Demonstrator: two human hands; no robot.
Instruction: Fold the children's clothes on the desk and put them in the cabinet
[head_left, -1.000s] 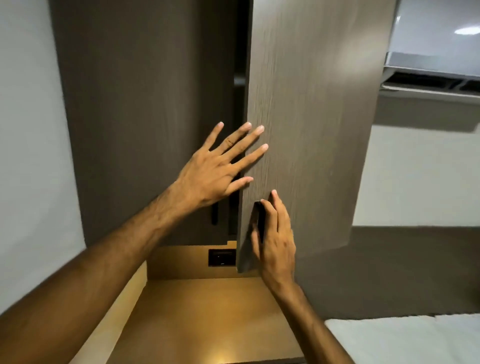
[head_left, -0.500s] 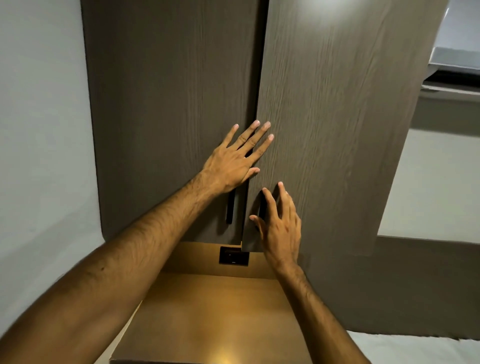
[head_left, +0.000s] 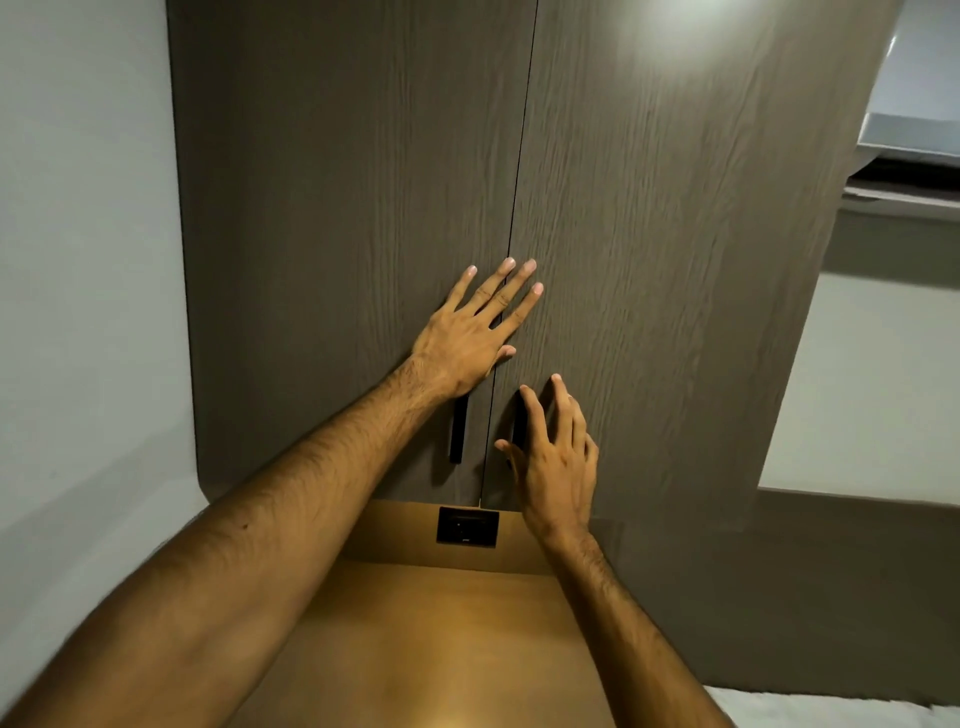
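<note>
The cabinet filled the view above the desk, its two doors meeting at one thin dark seam, and I judged the closing nearly done. No children's clothes showed anywhere; whether they lay inside I could not tell. My left hand lay flat across that seam, fingers straight and spread, the palm on the left door and the fingertips reaching onto the right door. My right hand sat lower, just right of the seam, fingers straight and apart, resting over the right door's black handle without curling round it. The left handle hung free just left of the seam. The risk I saw: the thumb near the seam could be pinched, or uneven pressure could leave one door proud of the other.
</note>
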